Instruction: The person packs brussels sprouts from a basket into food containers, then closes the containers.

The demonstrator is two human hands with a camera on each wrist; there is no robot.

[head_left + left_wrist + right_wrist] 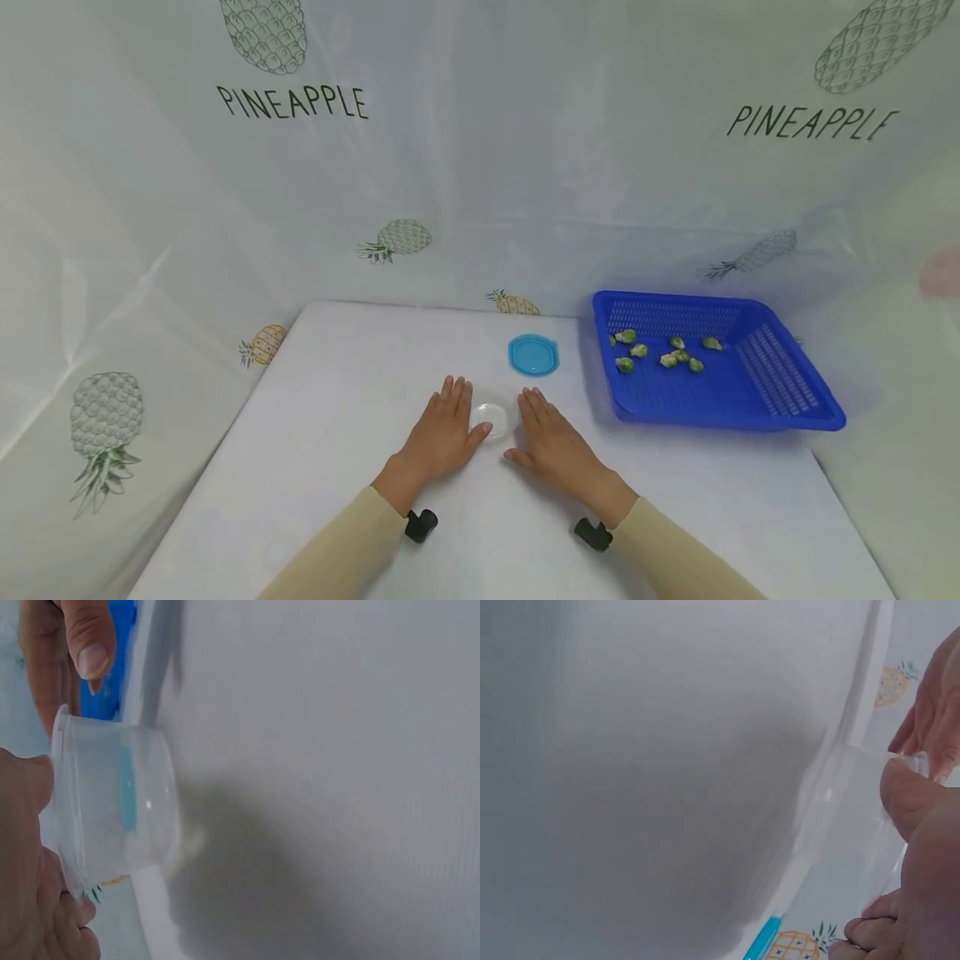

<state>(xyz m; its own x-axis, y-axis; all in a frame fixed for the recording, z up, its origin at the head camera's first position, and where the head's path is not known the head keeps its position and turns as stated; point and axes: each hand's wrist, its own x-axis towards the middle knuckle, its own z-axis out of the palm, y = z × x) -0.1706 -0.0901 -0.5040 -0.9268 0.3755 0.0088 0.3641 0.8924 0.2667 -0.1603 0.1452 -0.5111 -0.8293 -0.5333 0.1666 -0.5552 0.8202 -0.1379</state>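
Note:
A clear plastic container (493, 419) stands upright on the white table between the two hands, its round rim facing up. My left hand (442, 433) holds it from the left, thumb at the near rim and fingers along the side. My right hand (558, 446) lies at its right side, fingers straight and close to the rim. The right thumb (91, 656) stays apart from the container in the left wrist view. Just behind the container, a light blue lid (533, 356) lies flat on the table.
To the right at the back sits a blue plastic basket (720, 400) with several small Brussels sprouts (668, 360) in it. The white table (337, 367) ends at a sheet (480, 167) printed with pineapples, hanging behind and at the sides.

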